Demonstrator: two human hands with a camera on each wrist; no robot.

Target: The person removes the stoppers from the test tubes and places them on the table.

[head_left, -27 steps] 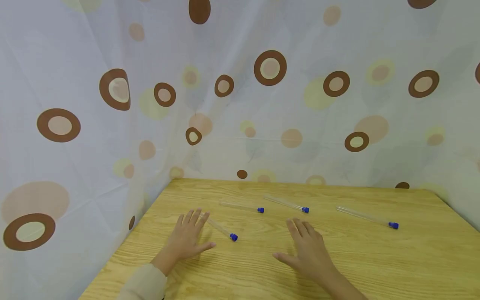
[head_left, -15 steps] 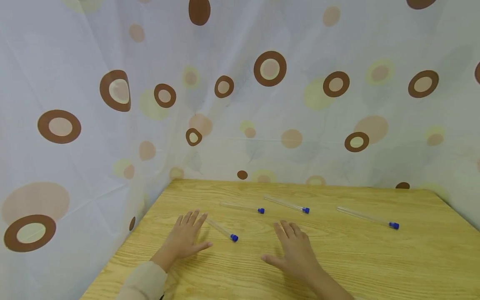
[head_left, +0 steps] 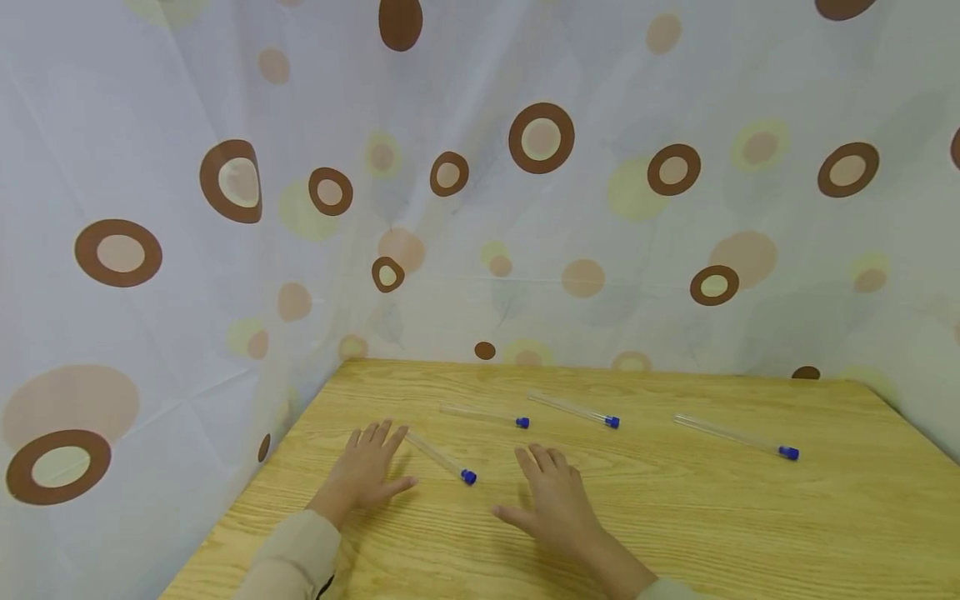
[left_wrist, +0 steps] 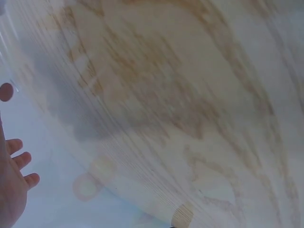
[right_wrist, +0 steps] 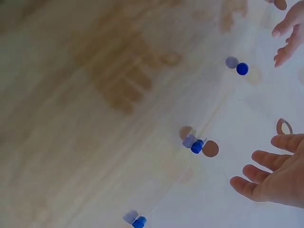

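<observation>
Clear test tubes with blue caps lie on the wooden table. One test tube (head_left: 441, 456) lies just right of my left hand (head_left: 366, 471), its far end close to the index fingertip; whether they touch I cannot tell. That hand's fingers are straight and spread, holding nothing. My right hand (head_left: 553, 504) hovers over the table, thumb apart, fingers extended, to the right of that tube. Farther back lie a second tube (head_left: 480, 412) and a third tube (head_left: 573, 408). Blue caps (right_wrist: 197, 146) show in the right wrist view, beyond the right hand's fingers (right_wrist: 259, 173).
Another capped tube (head_left: 735, 436) lies toward the right of the table (head_left: 750, 533). A white curtain (head_left: 600, 208) with brown and yellow circles hangs behind the table and along both sides.
My right hand has moved left, toward the nearest tube. The left hand has drawn slightly left, away from that tube. All the tubes stay where they were.
</observation>
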